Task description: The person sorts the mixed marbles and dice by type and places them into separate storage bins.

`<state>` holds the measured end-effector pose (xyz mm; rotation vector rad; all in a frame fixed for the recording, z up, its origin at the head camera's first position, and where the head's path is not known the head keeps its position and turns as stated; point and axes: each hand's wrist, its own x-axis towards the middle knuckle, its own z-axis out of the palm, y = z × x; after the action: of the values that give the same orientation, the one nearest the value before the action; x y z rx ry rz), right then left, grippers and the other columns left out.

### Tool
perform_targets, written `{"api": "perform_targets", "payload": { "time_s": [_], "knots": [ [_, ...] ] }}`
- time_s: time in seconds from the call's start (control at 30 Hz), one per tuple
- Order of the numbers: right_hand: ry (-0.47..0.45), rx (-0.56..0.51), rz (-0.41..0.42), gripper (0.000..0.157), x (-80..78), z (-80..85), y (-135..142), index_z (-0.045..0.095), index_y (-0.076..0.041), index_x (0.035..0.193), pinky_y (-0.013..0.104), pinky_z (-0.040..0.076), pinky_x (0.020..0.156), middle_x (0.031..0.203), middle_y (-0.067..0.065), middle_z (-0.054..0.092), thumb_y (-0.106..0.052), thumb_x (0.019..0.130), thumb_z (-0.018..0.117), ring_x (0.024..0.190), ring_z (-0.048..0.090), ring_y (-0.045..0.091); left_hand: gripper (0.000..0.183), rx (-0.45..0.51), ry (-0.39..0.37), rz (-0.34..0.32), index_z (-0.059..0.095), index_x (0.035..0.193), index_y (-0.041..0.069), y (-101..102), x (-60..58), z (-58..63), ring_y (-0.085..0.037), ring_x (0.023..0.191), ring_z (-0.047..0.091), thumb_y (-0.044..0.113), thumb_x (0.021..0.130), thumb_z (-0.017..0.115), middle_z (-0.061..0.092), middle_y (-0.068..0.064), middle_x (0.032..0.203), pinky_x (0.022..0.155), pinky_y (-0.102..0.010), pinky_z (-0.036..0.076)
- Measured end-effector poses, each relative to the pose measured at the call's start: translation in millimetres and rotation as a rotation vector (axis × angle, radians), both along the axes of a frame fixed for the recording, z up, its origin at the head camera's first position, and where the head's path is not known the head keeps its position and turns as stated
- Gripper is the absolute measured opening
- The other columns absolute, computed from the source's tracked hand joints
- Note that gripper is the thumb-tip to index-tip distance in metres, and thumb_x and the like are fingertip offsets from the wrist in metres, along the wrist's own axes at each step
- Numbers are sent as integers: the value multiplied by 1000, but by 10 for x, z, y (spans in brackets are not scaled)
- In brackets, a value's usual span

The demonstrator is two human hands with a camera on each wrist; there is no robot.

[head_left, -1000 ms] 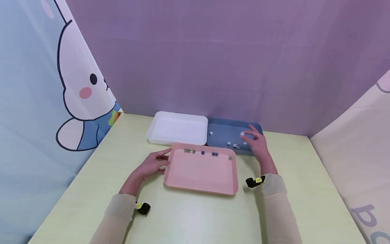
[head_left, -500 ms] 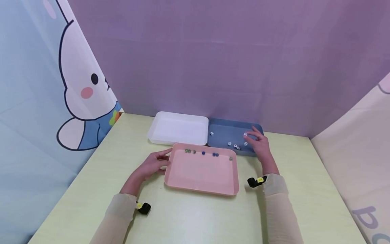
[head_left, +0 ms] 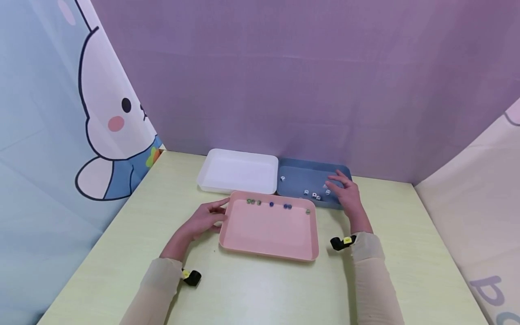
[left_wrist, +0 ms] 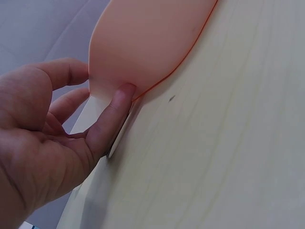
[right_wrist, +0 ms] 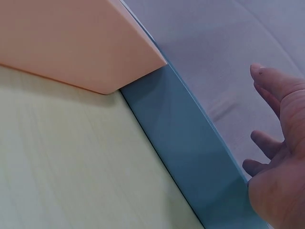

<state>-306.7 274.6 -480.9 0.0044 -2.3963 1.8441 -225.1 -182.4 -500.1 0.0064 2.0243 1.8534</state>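
My left hand (head_left: 204, 219) rests against the left wall of a pink tray (head_left: 268, 232). In the left wrist view, the thumb (left_wrist: 114, 109) and fingertips touch the tray's outer wall, spread rather than wrapped round it. Several green and blue marbles (head_left: 271, 204) lie along the far side inside the tray. My right hand (head_left: 347, 194) hovers over the right side of a blue tray (head_left: 298, 174), thumb and fingers apart. Just below its fingertips is a small, blurred white die (head_left: 325, 186). Several other white dice (head_left: 306, 192) lie in the blue tray.
A white tray (head_left: 239, 171) stands to the left of the blue one, both close to the purple curtain (head_left: 252, 90). The pink tray stands directly in front of them on the pale wooden table (head_left: 260, 293). Printed cloth (head_left: 40, 158) hangs at the left.
My right hand has shifted slightly right, then let go of the die, which is now lower, beneath the fingertips. The left hand and the pink tray have stayed in place.
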Motion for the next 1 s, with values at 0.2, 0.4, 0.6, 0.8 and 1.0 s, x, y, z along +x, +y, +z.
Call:
{"api": "perform_targets", "payload": {
  "time_s": [0.2,0.4,0.6,0.8,1.0],
  "knots": [
    [10,-11,4,45,19,19,-15,60,9,123,47,28,111,156,9,30,-20,90,72,145,15,26,63,9,1,-2,47,146,22,9,-1,-4,-28,100,53,4,88,65,51,-21,120,74,-42,57],
    [18,-16,37,41,87,120,-73,58,13,123,50,27,111,154,17,30,-12,91,68,144,16,30,63,8,4,-1,46,146,21,9,7,5,-29,101,55,4,89,65,52,-21,121,74,-42,57],
    [76,-47,10,41,87,133,-135,60,14,119,33,41,103,142,18,48,-14,91,70,135,39,25,63,-1,11,5,46,146,21,-24,15,21,-29,100,54,3,89,65,51,-22,119,74,-42,57],
    [74,-33,-73,38,169,232,-172,66,5,117,24,51,81,110,0,66,-22,90,71,97,59,13,63,-10,15,6,47,146,23,-50,-16,16,-28,99,52,3,88,65,50,-21,117,74,-42,57],
    [-58,91,-110,38,479,400,-232,66,-1,120,33,52,83,111,5,63,-28,93,67,94,57,12,63,-5,21,-5,46,146,23,-23,-24,-38,-28,100,53,5,89,65,50,-21,117,74,-42,57]
  ]
}}
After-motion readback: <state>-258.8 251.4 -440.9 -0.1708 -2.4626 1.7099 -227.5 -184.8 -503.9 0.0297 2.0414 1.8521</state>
